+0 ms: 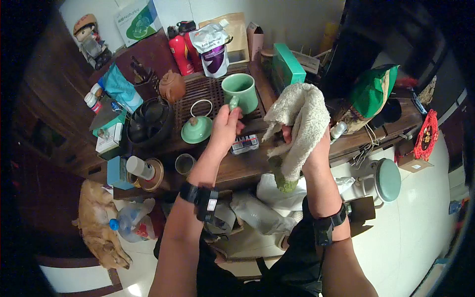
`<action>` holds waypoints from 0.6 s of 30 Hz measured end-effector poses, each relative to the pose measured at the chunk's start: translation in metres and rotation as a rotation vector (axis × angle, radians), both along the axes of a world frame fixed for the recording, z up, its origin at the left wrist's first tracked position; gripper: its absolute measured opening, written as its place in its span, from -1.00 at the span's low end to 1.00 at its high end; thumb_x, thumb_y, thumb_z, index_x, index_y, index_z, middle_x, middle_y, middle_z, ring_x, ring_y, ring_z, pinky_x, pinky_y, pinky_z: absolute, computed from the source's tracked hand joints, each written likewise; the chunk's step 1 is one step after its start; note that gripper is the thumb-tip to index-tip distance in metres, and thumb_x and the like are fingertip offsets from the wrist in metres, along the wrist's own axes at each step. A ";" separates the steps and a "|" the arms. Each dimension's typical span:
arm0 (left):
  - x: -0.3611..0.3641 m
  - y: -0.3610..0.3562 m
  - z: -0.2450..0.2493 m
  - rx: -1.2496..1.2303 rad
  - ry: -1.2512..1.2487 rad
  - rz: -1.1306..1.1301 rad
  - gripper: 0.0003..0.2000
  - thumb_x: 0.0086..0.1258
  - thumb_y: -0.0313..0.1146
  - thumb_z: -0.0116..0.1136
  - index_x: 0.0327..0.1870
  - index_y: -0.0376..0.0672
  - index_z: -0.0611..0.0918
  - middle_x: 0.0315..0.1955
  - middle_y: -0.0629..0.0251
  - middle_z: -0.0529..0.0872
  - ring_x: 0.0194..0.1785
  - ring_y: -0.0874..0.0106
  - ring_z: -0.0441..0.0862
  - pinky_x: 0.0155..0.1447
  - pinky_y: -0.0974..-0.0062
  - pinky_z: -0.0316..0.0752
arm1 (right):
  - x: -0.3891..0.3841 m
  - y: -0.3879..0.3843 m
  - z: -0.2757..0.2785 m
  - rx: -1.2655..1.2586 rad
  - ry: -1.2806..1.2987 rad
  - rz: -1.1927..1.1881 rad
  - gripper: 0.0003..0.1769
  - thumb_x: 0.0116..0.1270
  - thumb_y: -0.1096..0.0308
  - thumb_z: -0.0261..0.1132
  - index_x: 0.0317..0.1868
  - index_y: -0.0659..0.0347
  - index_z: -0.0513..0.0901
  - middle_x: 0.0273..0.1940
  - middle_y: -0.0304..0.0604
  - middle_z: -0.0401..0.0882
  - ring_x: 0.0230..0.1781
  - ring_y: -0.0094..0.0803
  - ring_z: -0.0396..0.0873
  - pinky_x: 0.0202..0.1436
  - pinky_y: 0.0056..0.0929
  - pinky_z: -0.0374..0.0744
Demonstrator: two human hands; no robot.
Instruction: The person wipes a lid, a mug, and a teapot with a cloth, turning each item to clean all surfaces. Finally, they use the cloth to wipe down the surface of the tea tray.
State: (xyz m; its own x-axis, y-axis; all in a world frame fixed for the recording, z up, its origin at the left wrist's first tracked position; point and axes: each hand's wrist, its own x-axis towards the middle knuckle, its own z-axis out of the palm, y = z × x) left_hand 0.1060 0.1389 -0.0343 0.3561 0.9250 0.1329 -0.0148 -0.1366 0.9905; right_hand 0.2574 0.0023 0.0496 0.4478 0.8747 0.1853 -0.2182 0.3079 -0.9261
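Note:
My left hand (229,123) is closed round the handle of a green mug (240,91), whose open top faces up over the slatted tea tray (198,89). Draped over my right hand (319,151) is a cream towel (302,114) with a green end hanging low; the fingers are partly hidden in its folds. Left of the mug lies a green lid (196,129) with a brown knob, close to a white ring (201,101). A small package with a barcode (245,144) rests just below my left hand.
A brown teapot (172,86), a dark bowl of cups (150,121) and a glass (185,164) stand to the left. Behind the mug are a disinfectant pouch (213,52) and a green box (288,64). A dog (101,225) lies on the floor.

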 end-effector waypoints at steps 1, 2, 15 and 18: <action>-0.006 -0.005 0.001 -0.008 -0.083 -0.021 -0.82 0.55 -0.30 -0.14 -0.09 -0.21 0.45 -0.36 0.38 0.50 -0.50 0.62 0.42 -0.47 0.65 0.30 | 0.001 0.001 0.000 0.019 0.038 -0.017 -0.62 0.43 0.20 0.10 0.10 0.30 0.44 -0.36 -0.08 0.59 -0.48 -0.45 0.56 -0.45 -0.54 0.52; -0.012 -0.012 0.000 -0.019 -0.164 -0.041 -0.83 0.55 -0.31 -0.16 -0.11 -0.20 0.45 -0.41 0.41 0.48 -0.53 0.65 0.38 -0.51 0.68 0.24 | 0.002 0.002 -0.001 0.035 0.078 -0.033 -0.63 0.43 0.22 0.10 0.11 0.30 0.44 -0.31 -0.08 0.60 -0.42 -0.44 0.58 -0.40 -0.53 0.54; -0.083 -0.116 0.057 -0.197 -0.518 -0.338 -0.68 0.56 -0.04 -0.25 -0.13 -0.13 0.40 -0.39 0.45 0.37 -0.55 0.70 0.21 -0.49 0.72 0.13 | -0.024 0.005 -0.005 -0.013 0.059 0.301 -0.47 0.42 0.17 0.14 0.31 0.23 0.36 0.16 -0.16 0.47 0.08 -0.48 0.46 0.16 -0.50 0.43; -0.092 -0.118 0.057 -0.206 -0.538 -0.347 -0.65 0.56 -0.01 -0.27 -0.15 -0.13 0.41 -0.39 0.45 0.37 -0.58 0.73 0.16 -0.50 0.74 0.10 | -0.036 0.005 -0.006 0.006 -0.124 0.261 -0.49 0.42 0.19 0.13 0.28 0.28 0.38 0.13 -0.14 0.50 0.09 -0.44 0.47 0.20 -0.46 0.40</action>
